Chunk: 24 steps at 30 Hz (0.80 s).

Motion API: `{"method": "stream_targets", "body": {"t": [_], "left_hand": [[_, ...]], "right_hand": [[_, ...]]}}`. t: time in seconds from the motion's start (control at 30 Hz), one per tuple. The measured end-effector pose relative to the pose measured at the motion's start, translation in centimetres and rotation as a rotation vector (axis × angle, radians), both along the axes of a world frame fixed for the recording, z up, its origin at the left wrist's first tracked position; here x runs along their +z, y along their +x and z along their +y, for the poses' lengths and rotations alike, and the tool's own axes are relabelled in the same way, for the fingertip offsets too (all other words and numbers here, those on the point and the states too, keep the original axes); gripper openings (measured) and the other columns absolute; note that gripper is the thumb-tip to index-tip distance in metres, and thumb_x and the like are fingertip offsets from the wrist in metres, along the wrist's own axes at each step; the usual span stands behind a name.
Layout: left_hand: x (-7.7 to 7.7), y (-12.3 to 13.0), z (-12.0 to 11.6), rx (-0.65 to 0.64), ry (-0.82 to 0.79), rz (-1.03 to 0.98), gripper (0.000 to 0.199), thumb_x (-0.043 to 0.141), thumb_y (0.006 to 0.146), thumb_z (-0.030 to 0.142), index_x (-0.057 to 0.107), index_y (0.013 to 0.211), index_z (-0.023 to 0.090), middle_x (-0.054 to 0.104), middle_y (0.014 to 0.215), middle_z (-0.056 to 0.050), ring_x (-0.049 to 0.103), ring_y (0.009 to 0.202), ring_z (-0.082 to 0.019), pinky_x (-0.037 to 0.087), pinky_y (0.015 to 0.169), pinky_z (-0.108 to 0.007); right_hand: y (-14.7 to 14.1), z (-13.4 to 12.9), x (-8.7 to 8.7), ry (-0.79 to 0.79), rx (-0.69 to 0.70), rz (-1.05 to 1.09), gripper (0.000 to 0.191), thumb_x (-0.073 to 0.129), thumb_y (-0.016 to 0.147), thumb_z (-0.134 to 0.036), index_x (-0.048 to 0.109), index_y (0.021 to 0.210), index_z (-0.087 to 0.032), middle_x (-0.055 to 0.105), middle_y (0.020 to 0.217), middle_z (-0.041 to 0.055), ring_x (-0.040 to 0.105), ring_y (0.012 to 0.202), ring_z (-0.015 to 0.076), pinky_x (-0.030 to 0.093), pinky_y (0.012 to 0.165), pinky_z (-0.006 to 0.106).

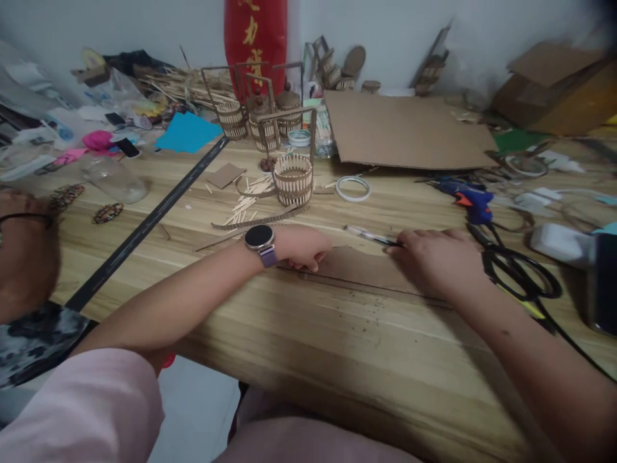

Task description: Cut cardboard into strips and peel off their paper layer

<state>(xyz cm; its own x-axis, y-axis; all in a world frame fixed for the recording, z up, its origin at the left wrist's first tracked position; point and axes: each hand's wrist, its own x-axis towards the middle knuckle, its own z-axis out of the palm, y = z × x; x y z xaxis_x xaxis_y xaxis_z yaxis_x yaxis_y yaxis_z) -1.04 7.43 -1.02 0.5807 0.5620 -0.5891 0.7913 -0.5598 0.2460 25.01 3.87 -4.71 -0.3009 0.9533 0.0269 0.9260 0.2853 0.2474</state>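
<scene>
Near the front edge of the pale wood-grain table [289, 334], a flat brown cardboard piece [361, 267] lay lengthwise before me. My left hand [306, 247] was loosely curled, fingers bent down at the cardboard's left end; whether they pinched it, I could not tell. My right hand [438, 257] was half-bent over its right part, fingertips at the dark end of a slim clear-barrelled pen [369, 235]; grip hidden. Beyond stood a small round cream-and-brown slatted basket [293, 183].

Slim tool [371, 236], perhaps a pen, its end hidden by the right hand [438, 262].
</scene>
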Motion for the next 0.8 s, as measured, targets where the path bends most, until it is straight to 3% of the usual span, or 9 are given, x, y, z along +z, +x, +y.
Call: {"method": "stream_targets", "body": {"t": [0.13, 0.27, 0.33, 0.47, 0.63, 0.8], "left_hand": [[-0.3, -0.7, -1.5, -0.096, 0.224, -0.145, 0.005, 0.07, 0.086, 0.018, 0.067, 0.089, 0.02, 0.07, 0.09, -0.002, 0.062, 0.083, -0.019, 0.039, 0.065, -0.027], [-1.6, -0.5, -2.3, -0.223, 0.353, -0.305, 0.009, 0.066, 0.092, 0.022, 0.068, 0.099, 0.018, 0.067, 0.109, -0.008, 0.061, 0.102, -0.023, 0.045, 0.088, -0.031], [-2.1, 0.0, -2.4, -0.242, 0.382, -0.33, 0.016, 0.066, 0.092, 0.024, 0.068, 0.106, 0.017, 0.065, 0.115, -0.01, 0.059, 0.107, -0.025, 0.046, 0.094, -0.034], [-2.8, 0.9, -2.4, -0.284, 0.412, -0.33, 0.025, 0.065, 0.091, 0.027, 0.066, 0.115, 0.017, 0.064, 0.125, -0.011, 0.057, 0.113, -0.027, 0.046, 0.098, -0.037], [-2.9, 1.5, -2.6, -0.298, 0.469, -0.294, 0.022, 0.058, 0.094, 0.022, 0.065, 0.114, 0.016, 0.066, 0.124, -0.011, 0.058, 0.112, -0.027, 0.047, 0.097, -0.037], [-3.0, 1.6, -2.2, -0.249, 0.494, -0.288, 0.021, 0.056, 0.095, 0.02, 0.066, 0.113, 0.014, 0.068, 0.119, -0.011, 0.059, 0.108, -0.026, 0.048, 0.096, -0.038]], "right_hand": [[1.3, -0.4, 0.0, 0.009, -0.087, 0.086, 0.037, 0.045, 0.1, -0.044, 0.068, 0.115, -0.019, 0.078, 0.105, 0.0143, 0.072, 0.092, 0.0309, 0.045, 0.077, 0.038], [5.8, -1.7, 0.2, 0.018, -0.239, 0.118, 0.041, 0.043, 0.099, -0.044, 0.069, 0.113, -0.017, 0.077, 0.096, 0.017, 0.072, 0.085, 0.0329, 0.046, 0.067, 0.038], [8.4, -2.3, -0.2, -0.048, -0.323, 0.19, 0.041, 0.048, 0.096, -0.051, 0.07, 0.108, -0.018, 0.075, 0.099, 0.0181, 0.07, 0.084, 0.0331, 0.048, 0.07, 0.04], [11.5, -3.0, -1.6, -0.124, -0.308, 0.379, 0.041, 0.06, 0.085, -0.053, 0.069, 0.105, -0.019, 0.072, 0.105, 0.0211, 0.067, 0.096, 0.0361, 0.051, 0.085, 0.045], [11.0, -3.2, -2.1, -0.084, -0.28, 0.468, 0.029, 0.058, 0.081, -0.051, 0.061, 0.089, -0.023, 0.068, 0.093, 0.0193, 0.065, 0.096, 0.0381, 0.049, 0.09, 0.049], [9.8, -4.1, -0.4, 0.018, -0.418, 0.631, 0.03, 0.06, 0.076, -0.055, 0.053, 0.085, -0.027, 0.064, 0.083, 0.013, 0.063, 0.08, 0.0325, 0.049, 0.073, 0.044]]}}
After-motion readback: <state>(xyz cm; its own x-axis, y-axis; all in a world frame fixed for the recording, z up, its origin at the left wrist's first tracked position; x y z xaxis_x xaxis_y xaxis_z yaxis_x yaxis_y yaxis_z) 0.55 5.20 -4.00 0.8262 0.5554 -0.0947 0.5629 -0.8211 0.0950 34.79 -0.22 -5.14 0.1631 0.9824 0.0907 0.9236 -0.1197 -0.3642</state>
